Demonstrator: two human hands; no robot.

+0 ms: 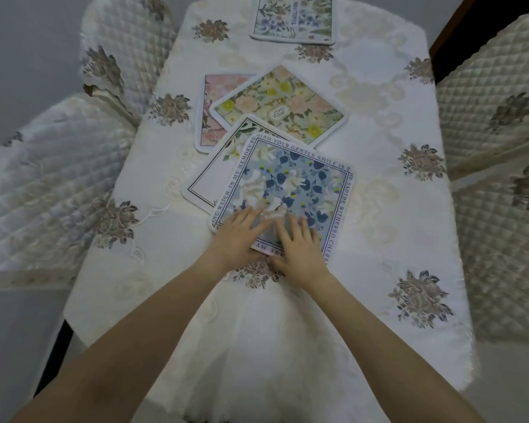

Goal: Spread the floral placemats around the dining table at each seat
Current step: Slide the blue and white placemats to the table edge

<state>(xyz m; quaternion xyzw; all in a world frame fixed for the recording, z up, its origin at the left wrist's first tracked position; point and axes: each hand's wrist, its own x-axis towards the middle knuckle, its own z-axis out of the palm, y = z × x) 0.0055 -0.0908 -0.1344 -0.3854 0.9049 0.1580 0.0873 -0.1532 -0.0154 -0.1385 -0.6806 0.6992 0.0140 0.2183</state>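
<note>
Where both hands (269,239) press the blue placemat (287,184), the embroidered tablecloth (379,209) lies white.

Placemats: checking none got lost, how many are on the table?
5: far end; pink, yellow, white and blue overlapping mid-table, hands on blue. Overlaps could hide more.
</note>
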